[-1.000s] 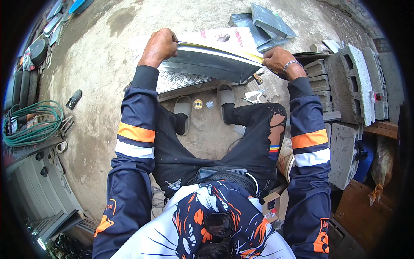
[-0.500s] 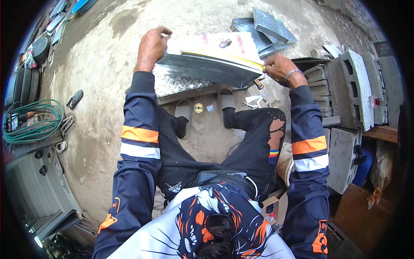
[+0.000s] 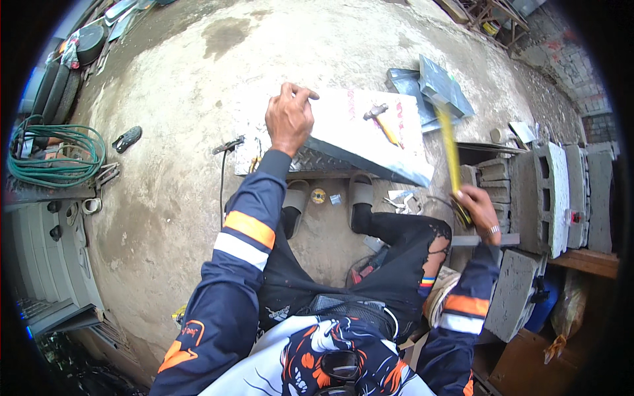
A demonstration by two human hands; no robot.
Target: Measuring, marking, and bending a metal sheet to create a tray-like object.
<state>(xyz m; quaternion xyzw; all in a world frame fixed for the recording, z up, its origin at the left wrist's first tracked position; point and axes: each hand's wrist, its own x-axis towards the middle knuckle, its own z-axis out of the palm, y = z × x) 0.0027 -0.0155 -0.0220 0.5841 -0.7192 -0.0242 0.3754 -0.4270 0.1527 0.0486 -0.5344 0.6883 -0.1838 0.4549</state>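
Note:
My right hand (image 3: 479, 210) is closed on a tape measure (image 3: 464, 216), held beside my right knee. Its yellow blade (image 3: 452, 148) sticks up and away, smeared by motion. My left hand (image 3: 290, 120) has its fingers curled over the left part of a folded metal sheet with a white top (image 3: 404, 155); whether it pinches anything small is hidden. A hammer (image 3: 389, 131) with a yellow handle lies on the white top, right of my left hand. Under the sheet's near edge shows a patterned metal plate (image 3: 317, 162).
Folded grey metal pieces (image 3: 444, 86) lie beyond the sheet. Concrete blocks (image 3: 555, 198) stand at the right. A coiled green hose (image 3: 56, 155) and a dark shoe (image 3: 127, 139) are at the left. A yellow disc (image 3: 318, 195) lies between my feet.
The tape blade has come off the sheet's near edge, and my right hand has drawn back toward me with the tape measure. My left hand has shifted right and nearer. The hammer shows fully now.

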